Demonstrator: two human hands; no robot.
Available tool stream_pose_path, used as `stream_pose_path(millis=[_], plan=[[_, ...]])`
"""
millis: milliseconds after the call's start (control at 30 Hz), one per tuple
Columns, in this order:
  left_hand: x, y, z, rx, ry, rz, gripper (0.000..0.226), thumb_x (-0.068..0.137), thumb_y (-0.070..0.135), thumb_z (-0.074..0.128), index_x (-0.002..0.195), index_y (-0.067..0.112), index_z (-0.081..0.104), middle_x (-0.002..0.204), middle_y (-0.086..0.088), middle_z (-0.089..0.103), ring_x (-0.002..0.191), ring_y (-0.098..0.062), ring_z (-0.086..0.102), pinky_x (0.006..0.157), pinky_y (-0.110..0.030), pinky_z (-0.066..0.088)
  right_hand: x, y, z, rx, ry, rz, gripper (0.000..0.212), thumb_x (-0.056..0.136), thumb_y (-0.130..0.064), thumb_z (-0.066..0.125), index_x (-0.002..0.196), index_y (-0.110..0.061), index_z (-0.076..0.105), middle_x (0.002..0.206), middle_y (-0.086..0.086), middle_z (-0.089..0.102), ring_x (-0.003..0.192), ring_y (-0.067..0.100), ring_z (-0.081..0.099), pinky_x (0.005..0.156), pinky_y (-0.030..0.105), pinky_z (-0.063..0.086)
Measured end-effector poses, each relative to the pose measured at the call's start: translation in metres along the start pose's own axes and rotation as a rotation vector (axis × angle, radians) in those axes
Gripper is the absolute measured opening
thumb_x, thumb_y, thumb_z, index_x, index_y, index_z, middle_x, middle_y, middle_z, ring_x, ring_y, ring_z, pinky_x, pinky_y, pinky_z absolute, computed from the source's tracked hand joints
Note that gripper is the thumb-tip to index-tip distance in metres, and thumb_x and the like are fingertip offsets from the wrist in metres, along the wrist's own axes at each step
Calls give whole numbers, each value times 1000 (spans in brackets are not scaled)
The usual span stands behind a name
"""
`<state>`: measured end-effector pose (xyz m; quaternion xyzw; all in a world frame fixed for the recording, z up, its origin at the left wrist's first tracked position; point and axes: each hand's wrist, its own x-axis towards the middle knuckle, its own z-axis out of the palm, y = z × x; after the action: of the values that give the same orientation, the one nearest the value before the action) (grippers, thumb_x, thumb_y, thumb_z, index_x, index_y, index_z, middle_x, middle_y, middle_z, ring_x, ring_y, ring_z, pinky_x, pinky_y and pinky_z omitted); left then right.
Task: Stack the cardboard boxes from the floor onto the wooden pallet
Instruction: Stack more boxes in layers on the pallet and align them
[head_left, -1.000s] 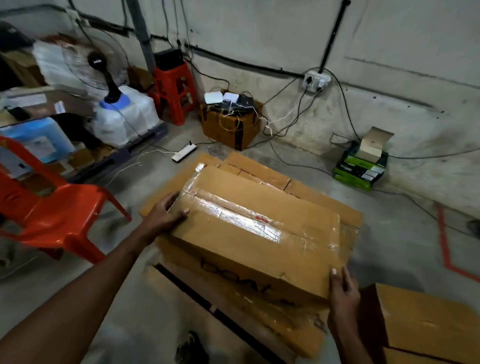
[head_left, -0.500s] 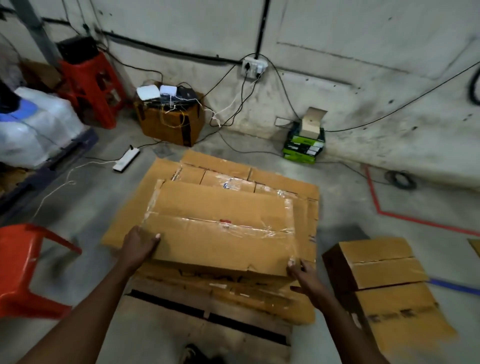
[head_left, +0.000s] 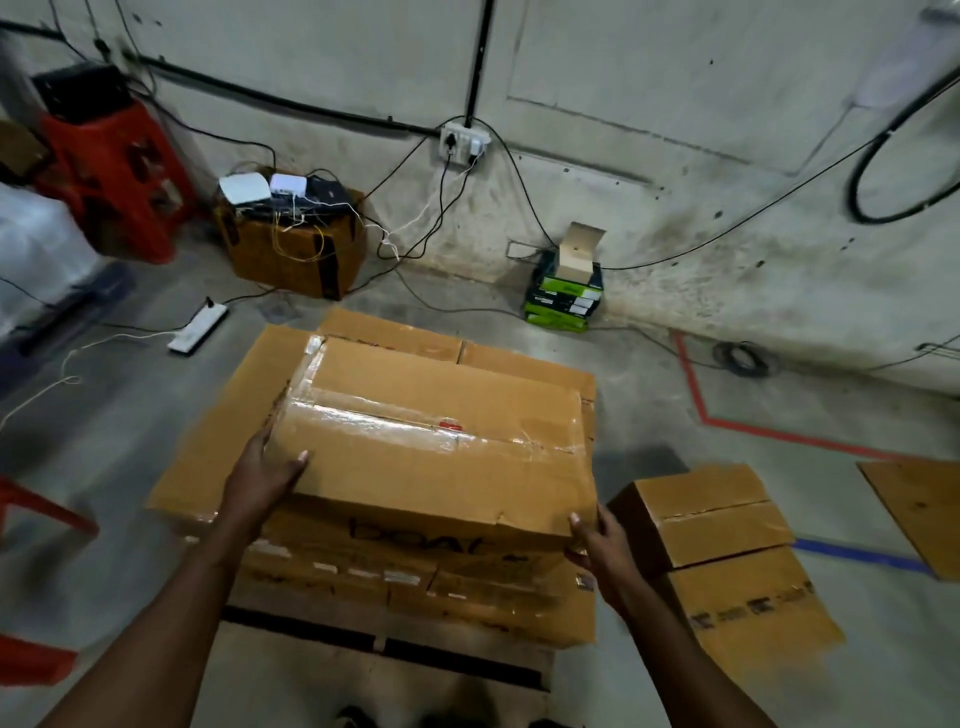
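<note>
A large taped cardboard box sits on top of a layer of other cardboard boxes on the wooden pallet. My left hand grips the top box's near left corner. My right hand holds its near right bottom corner. Another cardboard box stands on the floor just right of the pallet, with a second one lying in front of it.
A flat cardboard sheet lies at the far right. By the wall are a cardboard box with routers, a stack of green boxes, a power strip with cables, and a red stool. A red chair is at the left edge.
The view has swung right and steadied over the pallet. The top box stays on the stack, both hands still at its near corners; the right hand has slid lower on the corner.
</note>
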<state>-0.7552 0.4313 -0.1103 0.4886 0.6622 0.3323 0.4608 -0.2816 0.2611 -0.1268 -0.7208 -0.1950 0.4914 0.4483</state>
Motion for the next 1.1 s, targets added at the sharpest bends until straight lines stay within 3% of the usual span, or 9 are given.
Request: stream_pose_path(millis=[133,267,433,533,633,767,900,1000,1100], plan=[[-1,18,36,-27,-8,26,89,74,59,80,152,31,47,140,-3,62,122,-30,61,103,-54,53,14,-10,-32,-7,61,-56,134,44,-81,91,156,-22,46,144,7,57,116,25,64,86,47,64],[-4,32,85,-42,3,-36,74,91,42,79,155,28,44,147,-9,57,127,-34,57,102,-52,52,39,-27,-66,-32,65,-63,77,91,-43,80,156,-18,47,147,11,57,116,25,65,82,43,64],[-29,29,135,-78,159,-194,77,91,57,73,154,26,43,147,-13,57,125,-40,58,101,-57,52,95,-47,-102,-130,-59,-117,49,101,-22,71,146,-18,55,135,3,65,112,20,69,79,36,65],[-39,17,183,-58,294,-305,85,89,61,72,156,21,39,154,-14,49,133,-41,52,104,-57,48,155,-49,-129,-161,-167,-106,73,90,-41,83,152,-19,52,131,-7,63,113,16,67,83,36,65],[-61,-2,227,-93,427,-424,97,78,72,75,154,22,41,157,-11,48,136,-39,51,111,-61,44,209,-59,-154,-167,-234,-101,118,50,-82,89,150,-32,51,135,-7,63,122,20,65,99,48,61],[-102,2,276,-2,559,-504,97,74,84,69,147,24,48,148,-11,57,129,-41,57,106,-63,48,254,-89,-168,-275,-344,-126,112,60,-79,86,154,-36,43,145,-3,58,129,20,60,110,49,54],[-146,15,327,60,619,-465,96,81,85,60,143,13,50,138,-17,63,120,-43,63,94,-60,54,281,-125,-168,-420,-440,-160,81,97,-34,77,163,-20,32,150,-3,46,135,20,50,111,39,48],[-162,6,344,66,646,-415,97,79,90,54,140,15,55,132,-17,67,116,-41,65,90,-58,57,300,-135,-161,-485,-448,-217,89,81,-55,86,154,-26,44,150,3,56,132,25,59,109,43,53],[-175,13,353,-19,652,-411,102,75,92,56,147,20,50,139,-14,63,122,-39,62,96,-59,56,312,-143,-155,-464,-446,-163,100,67,-71,88,150,-33,47,141,4,63,117,25,67,87,46,63]])
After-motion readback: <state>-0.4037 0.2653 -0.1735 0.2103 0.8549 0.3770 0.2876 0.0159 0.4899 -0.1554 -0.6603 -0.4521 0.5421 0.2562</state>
